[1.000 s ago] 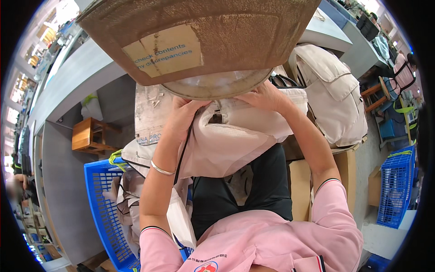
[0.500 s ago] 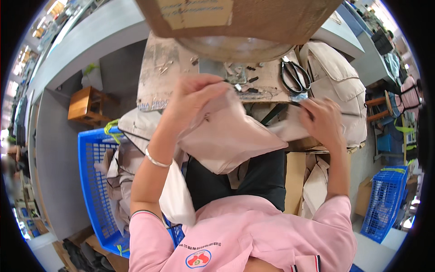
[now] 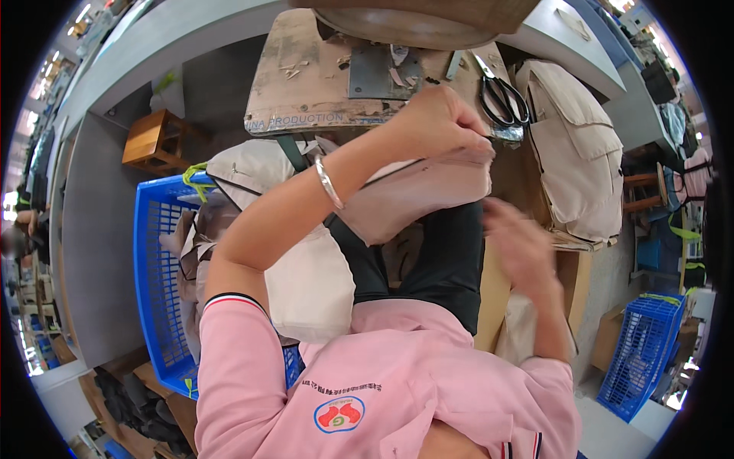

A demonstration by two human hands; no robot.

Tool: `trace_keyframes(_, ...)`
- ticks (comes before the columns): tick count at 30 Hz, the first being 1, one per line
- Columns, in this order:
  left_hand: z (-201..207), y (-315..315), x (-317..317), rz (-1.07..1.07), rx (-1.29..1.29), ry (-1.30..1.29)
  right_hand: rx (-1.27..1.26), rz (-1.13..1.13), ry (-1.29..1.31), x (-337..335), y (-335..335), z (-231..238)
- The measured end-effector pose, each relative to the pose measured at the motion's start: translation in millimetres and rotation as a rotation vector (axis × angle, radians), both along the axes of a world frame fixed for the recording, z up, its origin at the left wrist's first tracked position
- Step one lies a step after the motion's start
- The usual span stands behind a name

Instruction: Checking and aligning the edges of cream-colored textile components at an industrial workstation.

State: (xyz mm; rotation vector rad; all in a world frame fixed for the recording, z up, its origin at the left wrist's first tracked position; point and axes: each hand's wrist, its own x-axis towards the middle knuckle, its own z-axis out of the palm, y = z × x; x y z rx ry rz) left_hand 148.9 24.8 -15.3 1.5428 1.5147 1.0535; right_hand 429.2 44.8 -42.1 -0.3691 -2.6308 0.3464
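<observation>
My left hand, with a silver bangle on its wrist, reaches across over my lap and pinches the far right corner of a beige fabric piece. The cloth hangs over my dark trousers, and my left forearm hides part of its dark-edged upper side. Below and to the right of that corner is my right hand, apart from the cloth. Motion smears its fingers, so I cannot see their shape. Black-handled scissors lie at the right side of the worn work table.
A beige backpack stands right of the table. To my left, a blue plastic basket holds beige fabric pieces, some draped over its rim. A brown machine head overhangs the table's far side. Scraps lie around the metal plate.
My left hand has moved right, carrying the fabric's corner with it. My right hand has let go of the cloth and come down toward me. The view has shifted slightly.
</observation>
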Motion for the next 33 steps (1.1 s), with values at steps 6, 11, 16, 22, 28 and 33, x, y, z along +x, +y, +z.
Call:
trace_keyframes(6,26,-13,51,-0.131,0.158,-0.069,-0.128,0.19,-0.03,-135,-43,-47)
trace_keyframes(11,0,-88,9,0.279,0.323,0.08,0.104,0.205,0.167,-131,-18,-53)
trace_keyframes(16,-86,-146,2,0.259,-0.107,-0.088,0.123,-0.047,0.015,-91,-7,-9)
trace_keyframes(22,-64,-120,49,0.067,-0.048,-0.144,0.069,-0.168,0.043,-27,-22,13)
trace_keyframes(28,-41,-95,139,-0.417,-0.035,-0.343,-0.069,0.19,0.196,45,-49,147)
trace_keyframes(33,-56,-101,190,-0.351,0.125,-0.225,-0.34,0.449,0.295,107,-28,153)
